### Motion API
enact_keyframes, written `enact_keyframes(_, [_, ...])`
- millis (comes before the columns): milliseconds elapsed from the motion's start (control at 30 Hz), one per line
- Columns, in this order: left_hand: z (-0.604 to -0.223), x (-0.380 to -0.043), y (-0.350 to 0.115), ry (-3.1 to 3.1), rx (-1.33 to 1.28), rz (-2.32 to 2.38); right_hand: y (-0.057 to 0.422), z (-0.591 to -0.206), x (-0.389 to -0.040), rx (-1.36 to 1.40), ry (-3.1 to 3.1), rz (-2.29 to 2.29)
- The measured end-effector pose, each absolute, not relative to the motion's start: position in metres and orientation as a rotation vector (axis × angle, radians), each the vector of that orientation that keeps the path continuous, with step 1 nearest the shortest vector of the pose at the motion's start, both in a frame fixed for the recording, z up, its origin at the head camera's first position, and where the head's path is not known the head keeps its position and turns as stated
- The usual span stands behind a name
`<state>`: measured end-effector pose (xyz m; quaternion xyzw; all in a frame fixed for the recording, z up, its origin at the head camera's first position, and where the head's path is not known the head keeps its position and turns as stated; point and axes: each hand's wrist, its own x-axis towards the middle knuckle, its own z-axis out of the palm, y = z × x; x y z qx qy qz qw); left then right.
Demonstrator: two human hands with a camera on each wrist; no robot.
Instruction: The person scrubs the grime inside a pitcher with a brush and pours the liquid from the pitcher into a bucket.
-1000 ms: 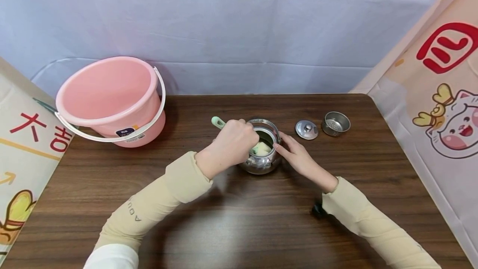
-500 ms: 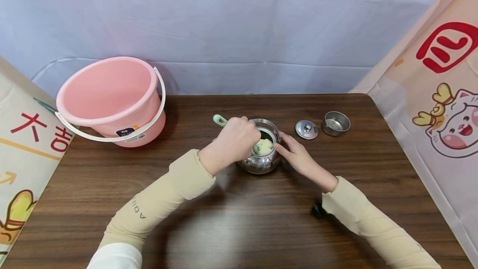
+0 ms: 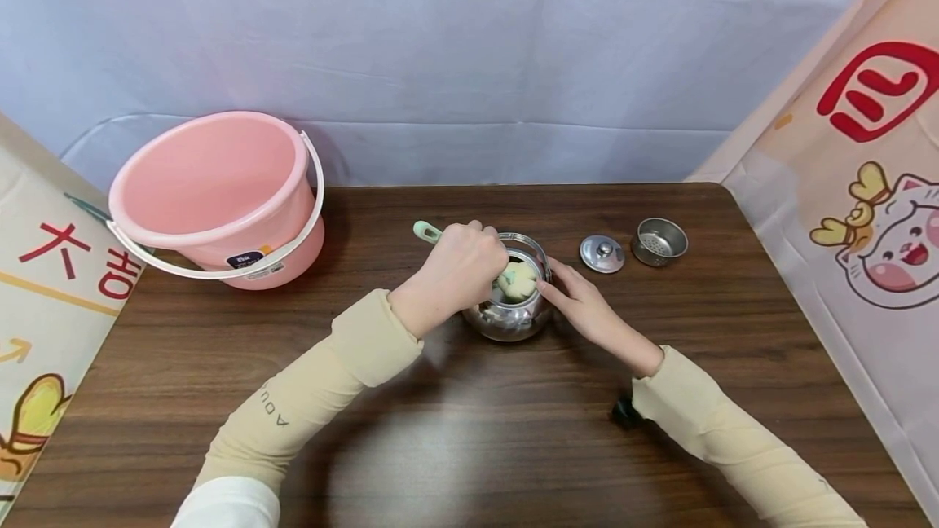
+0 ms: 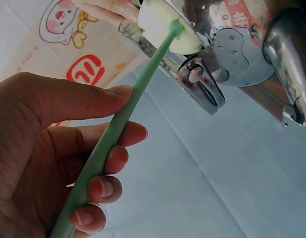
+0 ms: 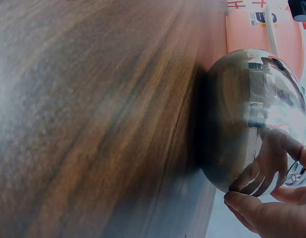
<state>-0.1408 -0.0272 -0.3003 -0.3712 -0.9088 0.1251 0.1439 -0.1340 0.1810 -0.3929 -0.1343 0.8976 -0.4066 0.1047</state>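
A shiny steel teapot point(image 3: 506, 323) stands lidless on the table, its hoop handle point(image 3: 534, 246) tipped toward the back. My left hand point(image 3: 462, 269) grips the pale green handle point(image 4: 105, 141) of a sponge brush, thumb on one side and fingers curled on the other. The brush's cream sponge head point(image 3: 519, 280) sits at the teapot's mouth, partly inside. On the teapot's right side, my right hand point(image 3: 583, 308) holds it, thumb at the rim and fingers against the rounded wall. In the right wrist view those fingers point(image 5: 249, 208) touch the mirror-like body.
To the right of the teapot lie its knobbed lid point(image 3: 602, 254) and a perforated steel strainer cup point(image 3: 660, 243). A pink bucket point(image 3: 293, 222) with a white handle stands at the back left of the wooden table point(image 3: 411, 446). A pale cloth point(image 3: 440, 88) hangs behind.
My left hand has shifted slightly up and away, and the sponge head has risen from deeper in the teapot to its mouth. The right hand and teapot stay put.
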Motion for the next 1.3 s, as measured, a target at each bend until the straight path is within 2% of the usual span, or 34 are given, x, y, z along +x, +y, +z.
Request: enact_keyframes(1300, [-0.295, -0.138, -0.044, -2.62, -1.047, 0.342, 0.181, -0.393, -0.134, -0.427, 2.694, -1.189])
